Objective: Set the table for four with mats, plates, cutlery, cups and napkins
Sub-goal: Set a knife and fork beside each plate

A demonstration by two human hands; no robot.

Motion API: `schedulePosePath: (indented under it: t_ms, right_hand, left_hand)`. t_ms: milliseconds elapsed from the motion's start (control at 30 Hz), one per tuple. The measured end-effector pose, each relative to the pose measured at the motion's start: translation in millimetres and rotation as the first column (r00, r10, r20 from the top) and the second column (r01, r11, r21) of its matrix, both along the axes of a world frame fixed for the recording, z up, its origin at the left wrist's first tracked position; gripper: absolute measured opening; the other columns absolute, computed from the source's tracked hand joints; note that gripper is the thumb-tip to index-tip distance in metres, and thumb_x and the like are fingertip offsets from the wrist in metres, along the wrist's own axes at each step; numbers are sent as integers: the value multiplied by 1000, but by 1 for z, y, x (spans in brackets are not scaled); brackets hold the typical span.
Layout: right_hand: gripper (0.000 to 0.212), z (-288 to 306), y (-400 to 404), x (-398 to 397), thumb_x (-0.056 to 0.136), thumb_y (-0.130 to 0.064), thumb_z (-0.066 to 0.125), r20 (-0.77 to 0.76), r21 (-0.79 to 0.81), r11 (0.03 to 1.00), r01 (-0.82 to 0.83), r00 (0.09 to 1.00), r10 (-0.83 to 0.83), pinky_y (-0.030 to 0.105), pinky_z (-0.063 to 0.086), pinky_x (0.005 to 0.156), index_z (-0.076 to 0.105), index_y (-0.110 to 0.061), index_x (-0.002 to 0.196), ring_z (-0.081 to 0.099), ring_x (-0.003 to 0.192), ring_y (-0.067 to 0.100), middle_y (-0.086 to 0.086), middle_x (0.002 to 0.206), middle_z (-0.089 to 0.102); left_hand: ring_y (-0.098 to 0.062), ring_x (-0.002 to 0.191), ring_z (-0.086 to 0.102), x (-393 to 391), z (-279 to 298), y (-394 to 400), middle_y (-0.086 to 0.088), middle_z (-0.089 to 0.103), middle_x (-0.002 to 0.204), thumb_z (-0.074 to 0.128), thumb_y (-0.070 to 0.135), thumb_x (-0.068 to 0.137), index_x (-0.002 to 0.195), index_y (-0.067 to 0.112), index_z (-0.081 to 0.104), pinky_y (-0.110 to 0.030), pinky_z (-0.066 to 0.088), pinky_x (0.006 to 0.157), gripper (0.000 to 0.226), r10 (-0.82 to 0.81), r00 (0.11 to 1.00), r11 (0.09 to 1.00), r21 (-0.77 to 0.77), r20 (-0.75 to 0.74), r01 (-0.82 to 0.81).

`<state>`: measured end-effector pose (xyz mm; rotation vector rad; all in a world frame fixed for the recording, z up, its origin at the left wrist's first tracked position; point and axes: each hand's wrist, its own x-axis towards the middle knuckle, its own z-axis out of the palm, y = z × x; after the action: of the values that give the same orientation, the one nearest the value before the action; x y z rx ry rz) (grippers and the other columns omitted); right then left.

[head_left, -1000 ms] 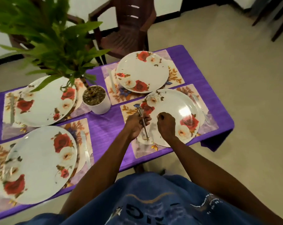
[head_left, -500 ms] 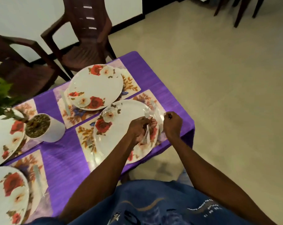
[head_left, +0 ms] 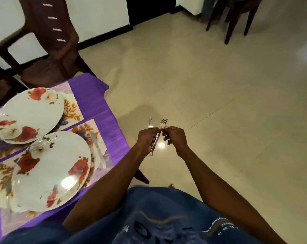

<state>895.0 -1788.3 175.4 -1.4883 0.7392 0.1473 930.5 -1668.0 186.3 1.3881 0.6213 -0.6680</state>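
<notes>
Purple tablecloth (head_left: 98, 95) (floral plates (head_left: 49, 166) atop) beside beige floor (head_left: 219, 103).

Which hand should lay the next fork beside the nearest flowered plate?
Probably the left hand: it grips the steel forks and is nearer the flowered white plate; the right hand only pinches one.

The blue shirt (head_left: 158, 217) at the bottom of the view carried the only print. Large dark letters ran across its front, seen upside down and creased, and none could be made out for certain. A few lines of small white writing (head_left: 219, 228) sat lower right on the cloth, too small and blurred to read, though some marks there looked like digits.
</notes>
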Motion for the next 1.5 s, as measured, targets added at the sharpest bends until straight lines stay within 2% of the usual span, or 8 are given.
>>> schedulePosePath:
  t_ms: [167,300,600,767,967,1067,1233,1500]
  right_hand:
    - [15,3,-46,17,88,-11,60,-2,108,990,-88,996,89,25,40,54,72,-3,93,61,64,17,5,78,71]
    - [11,4,-75,43,89,-8,62,18,66,988,-139,990,138,24,42,54,71,-3,89,62,65,17,6,76,70]
    - [18,-12,-106,170,88,1,50,-55,29,992,-120,991,122,29,50,61,66,-7,86,62,61,22,11,68,65]
    - [24,-9,-101,277,89,-3,47,-55,-34,987,-160,986,158,22,32,44,69,-11,91,42,46,13,1,60,47]
    - [17,-10,-64,410,87,-9,54,-93,-23,969,-245,966,242,23,25,44,66,-12,76,36,47,13,0,58,44]
    - [13,-14,-34,462,87,-6,52,-74,-15,932,-363,930,361,24,27,43,60,-8,77,40,47,14,4,63,50]
    - [18,-27,30,550,90,-2,45,-72,29,837,-547,834,547,18,23,39,60,-10,87,35,41,11,2,60,48]
    - [12,-18,123,721,90,-11,50,-91,-11,540,-842,539,838,17,19,39,61,-13,85,30,40,11,-1,55,41]
  left_hand:
    - [-11,46,42,28,8,-54,1,56,52,78,12,80,85,7,74,-18,37,41,8,7,1000,1000,-16,5,-7]
    - [-6,30,42,51,7,-90,1,54,45,73,5,84,81,3,69,-14,34,34,6,38,999,996,-83,-8,-38]
    - [-11,53,33,175,-37,-99,0,43,65,64,34,92,96,10,59,-24,25,48,24,-29,998,1000,5,-64,29]
    - [-11,56,36,265,-36,-82,2,45,67,51,30,97,84,16,54,-27,23,53,19,43,993,997,-52,-112,-49]
    - [-14,57,48,367,-29,-42,-4,53,70,47,5,96,93,9,62,-25,34,51,15,254,967,963,-89,1,-253]
    - [-18,58,53,406,-28,-14,-8,58,73,42,4,99,95,9,54,-26,39,50,14,373,928,922,-119,23,-368]
    - [-8,43,33,469,-32,31,0,45,63,38,8,100,97,13,52,-18,20,36,16,560,829,828,-63,21,-557]
    - [-7,39,31,607,-30,102,3,41,57,41,14,101,105,9,57,-18,21,34,17,852,522,524,-98,40,-846]
